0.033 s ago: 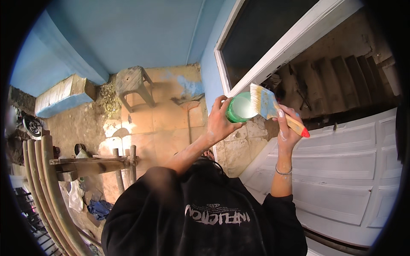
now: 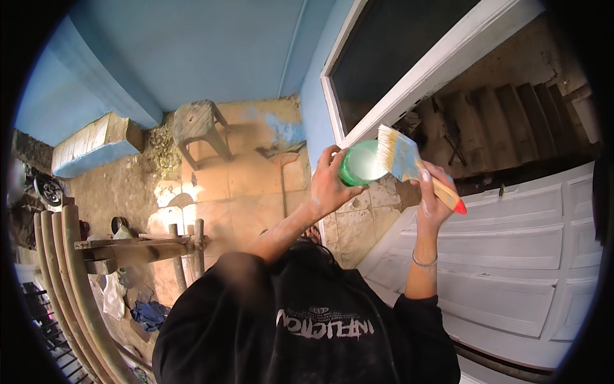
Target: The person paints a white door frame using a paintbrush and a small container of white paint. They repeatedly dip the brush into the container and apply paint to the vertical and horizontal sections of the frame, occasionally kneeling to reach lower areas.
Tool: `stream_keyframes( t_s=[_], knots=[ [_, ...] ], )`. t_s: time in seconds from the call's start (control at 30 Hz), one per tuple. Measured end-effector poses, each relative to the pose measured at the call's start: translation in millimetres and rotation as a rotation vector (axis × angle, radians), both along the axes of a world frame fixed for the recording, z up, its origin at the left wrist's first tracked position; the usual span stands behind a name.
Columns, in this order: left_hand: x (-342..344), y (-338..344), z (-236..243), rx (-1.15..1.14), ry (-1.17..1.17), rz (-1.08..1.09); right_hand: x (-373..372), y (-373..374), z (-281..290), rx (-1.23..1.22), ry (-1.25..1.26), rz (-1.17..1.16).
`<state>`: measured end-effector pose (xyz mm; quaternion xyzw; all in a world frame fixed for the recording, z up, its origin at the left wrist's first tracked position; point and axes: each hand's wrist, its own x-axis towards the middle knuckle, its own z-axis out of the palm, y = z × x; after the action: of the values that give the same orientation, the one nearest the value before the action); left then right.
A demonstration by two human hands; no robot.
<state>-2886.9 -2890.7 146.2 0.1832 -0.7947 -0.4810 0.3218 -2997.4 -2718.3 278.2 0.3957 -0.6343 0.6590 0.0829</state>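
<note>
My left hand is wrapped round a green plastic cup that has white paint inside. In my right hand is a wide paintbrush, gripped by its wooden handle, which ends in a red tip. Its pale bristles point up and to the left, at the right edge of the cup's mouth; I cannot tell whether they touch it. Blue covers the brush's ferrule area. White smears mark the fingers and wrists of both hands.
A white panelled door stands at the right, beside a white window frame and dark steps. A worn plastic stool and a rake are on the far tiles. Wooden rails rise at the left.
The paintbrush and my right hand have shifted slightly right and down. The cup in my left hand has barely moved.
</note>
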Motion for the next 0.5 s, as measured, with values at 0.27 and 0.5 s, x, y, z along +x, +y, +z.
stream_keyframes(
  t_s=[0.27,0.5],
  knots=[
    [10.6,-4.4,-5.7,-0.051,0.020,0.017,2.5,4.7,-29.5,0.193,-0.002,-0.164],
    [-5.4,-2.4,-5.8,-0.083,0.001,-0.007,-21.0,8.5,-26.4,0.062,-0.158,-0.215]
  ],
)
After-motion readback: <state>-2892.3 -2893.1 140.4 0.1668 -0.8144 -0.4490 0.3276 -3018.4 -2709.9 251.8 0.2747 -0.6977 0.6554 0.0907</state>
